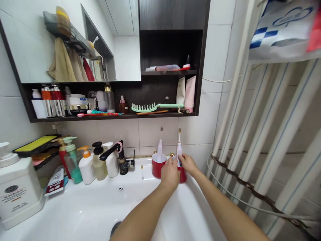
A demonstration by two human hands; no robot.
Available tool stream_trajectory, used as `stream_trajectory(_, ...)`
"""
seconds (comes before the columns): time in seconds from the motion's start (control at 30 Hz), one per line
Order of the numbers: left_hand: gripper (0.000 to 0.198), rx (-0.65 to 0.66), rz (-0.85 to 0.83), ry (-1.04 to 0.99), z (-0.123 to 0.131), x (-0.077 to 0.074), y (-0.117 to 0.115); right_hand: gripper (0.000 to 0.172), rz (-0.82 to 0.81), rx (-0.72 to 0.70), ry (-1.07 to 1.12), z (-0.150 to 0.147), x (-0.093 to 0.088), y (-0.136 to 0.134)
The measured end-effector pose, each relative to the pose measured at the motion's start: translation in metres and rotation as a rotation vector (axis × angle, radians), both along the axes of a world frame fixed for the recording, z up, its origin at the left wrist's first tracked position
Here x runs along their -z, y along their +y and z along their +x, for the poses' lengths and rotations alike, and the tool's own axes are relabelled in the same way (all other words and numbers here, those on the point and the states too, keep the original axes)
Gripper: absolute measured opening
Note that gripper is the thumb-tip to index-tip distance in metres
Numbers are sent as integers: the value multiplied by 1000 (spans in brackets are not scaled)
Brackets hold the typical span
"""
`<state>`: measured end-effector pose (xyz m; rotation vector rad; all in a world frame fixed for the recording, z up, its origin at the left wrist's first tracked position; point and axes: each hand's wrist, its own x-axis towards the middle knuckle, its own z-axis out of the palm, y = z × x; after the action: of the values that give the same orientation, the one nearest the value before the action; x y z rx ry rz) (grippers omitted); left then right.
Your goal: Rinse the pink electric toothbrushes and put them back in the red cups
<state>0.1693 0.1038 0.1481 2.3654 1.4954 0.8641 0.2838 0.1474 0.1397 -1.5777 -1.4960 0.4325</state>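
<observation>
Two red cups stand side by side on the sink's back ledge. In the left red cup (158, 169) a pale purple electric toothbrush handle (159, 152) stands upright, no brush head visible on it. My left hand (170, 172) is closed round the near left side of the right red cup (183, 176), hiding much of it. A second electric toothbrush (179, 149), with its brush head on top, rises from that cup. My right hand (187, 164) pinches its handle at the cup's rim. A small loose brush head (142, 171) lies on the ledge to the left of the cups.
A black faucet (122, 160) and several pump bottles (86, 165) line the ledge to the left. The white basin (95, 204) lies in front. Overhead is a dark shelf (120, 115) with a green hairbrush (144, 107). White radiator pipes (265, 140) stand on the right.
</observation>
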Motion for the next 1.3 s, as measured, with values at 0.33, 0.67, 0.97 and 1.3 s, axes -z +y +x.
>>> stream_trajectory(0.33, 25, -78, 40, 119, -62, 0, 11, 34, 146, 117, -21, -17, -22, -17)
stream_trajectory(0.67, 33, -127, -162, 3, -100, 43, -100, 22, 51, -96, 35, -120, 17, -95)
stream_trajectory(0.97, 35, -156, -289, 10, -113, 57, -140, 24, 152, -172, 86, -141, -22, -144)
stream_trajectory(1.3, 31, -22, -336, -1073, -152, -9, -153, 26, -18, -457, 386, -167, -37, -209)
